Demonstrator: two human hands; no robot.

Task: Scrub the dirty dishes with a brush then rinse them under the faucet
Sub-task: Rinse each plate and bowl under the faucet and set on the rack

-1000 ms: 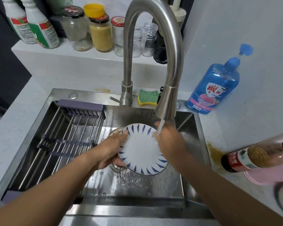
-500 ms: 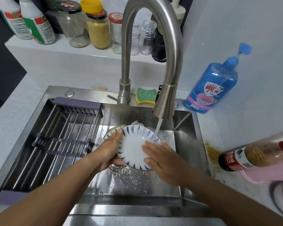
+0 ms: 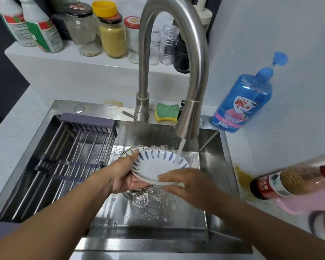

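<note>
My left grip [image 3: 120, 175] holds the shallow white ceramic dish with blue dashes [image 3: 158, 163] by its left edge, thumb over the rim and fingers curled beneath. My right grip [image 3: 186, 184] is wide, its fairly straight fingers pressed flat across the dish's near rim. The dish hangs tilted between both grips above the stainless steel sink [image 3: 212, 147], and the thin water stream [image 3: 180, 149] from the curved steel faucet [image 3: 192, 117] lands on its far right rim.
</note>
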